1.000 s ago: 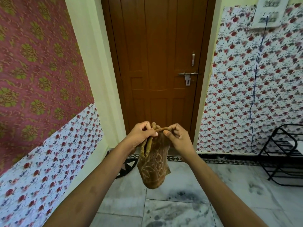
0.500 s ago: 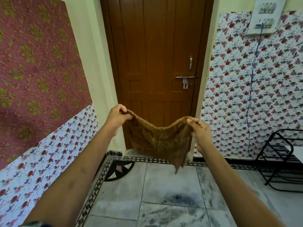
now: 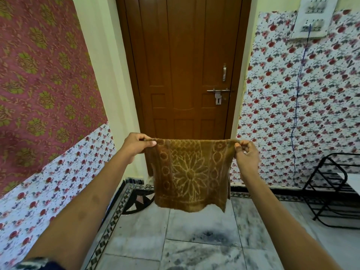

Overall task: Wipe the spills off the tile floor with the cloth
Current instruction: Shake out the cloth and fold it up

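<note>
A brown cloth (image 3: 190,173) with a pale flower pattern hangs flat in the air in front of the door. My left hand (image 3: 136,146) pinches its top left corner. My right hand (image 3: 245,152) pinches its top right corner. The top edge is pulled taut between them. Below lies the grey marbled tile floor (image 3: 140,236). A dark smudged spill (image 3: 212,235) marks the tile under the cloth, and more dark streaks (image 3: 194,258) show on the nearer tile.
A shut brown wooden door (image 3: 187,65) stands straight ahead. Floral-papered walls close in left and right. A black wire rack (image 3: 335,191) stands at the right. A patterned tile border (image 3: 111,227) runs along the left wall.
The cloth was bunched between both hands, then drawn apart. My hands have moved further apart and level, so the cloth now hangs spread flat.
</note>
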